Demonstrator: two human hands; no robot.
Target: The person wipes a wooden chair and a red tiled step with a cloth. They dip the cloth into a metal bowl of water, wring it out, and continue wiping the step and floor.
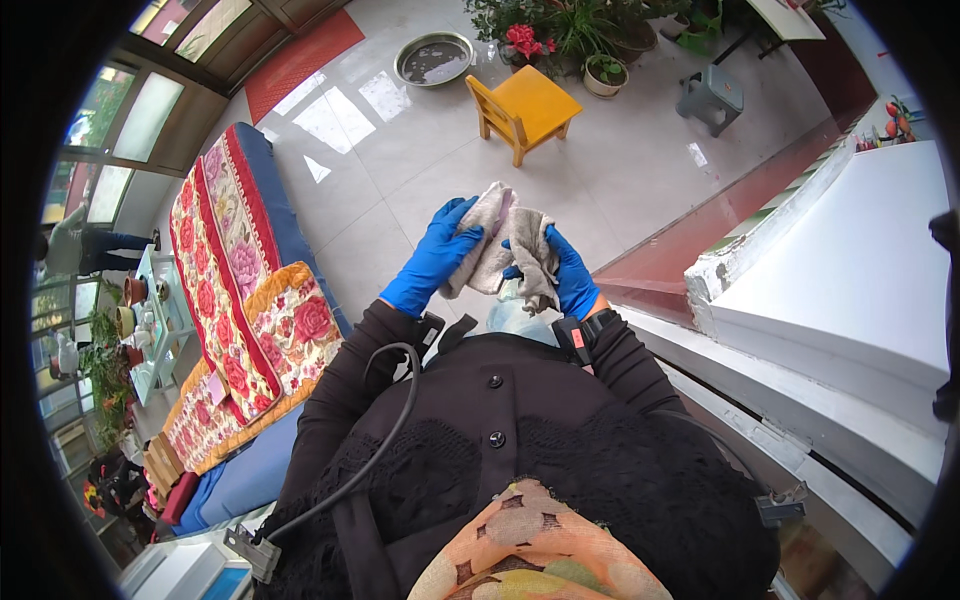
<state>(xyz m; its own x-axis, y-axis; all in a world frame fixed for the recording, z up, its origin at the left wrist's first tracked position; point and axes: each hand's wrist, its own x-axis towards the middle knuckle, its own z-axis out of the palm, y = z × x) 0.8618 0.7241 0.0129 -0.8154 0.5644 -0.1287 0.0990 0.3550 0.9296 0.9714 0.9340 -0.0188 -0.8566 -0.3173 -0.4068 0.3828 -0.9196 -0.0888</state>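
Both of my hands wear blue gloves and are raised in front of my torso. My left hand (433, 259) grips a pale, folded cloth (484, 255) from its left side. In my right hand (570, 270) is a crumpled grey cloth (534, 244), with dark stains at its lower end. The two cloths touch in the middle, and I cannot tell if they are one piece. Beneath them, close to my body, shows a pale bluish, translucent thing (517, 316), partly hidden by the cloth and my clothing.
A yellow wooden chair (534, 109) stands ahead, near a round metal basin (433, 60) and potted plants (604, 75). At right are a grey stool (711, 97) and a white ledge (840, 277). On the left, floral covers (232, 277) drape a blue sofa. A person (82, 244) stands far left.
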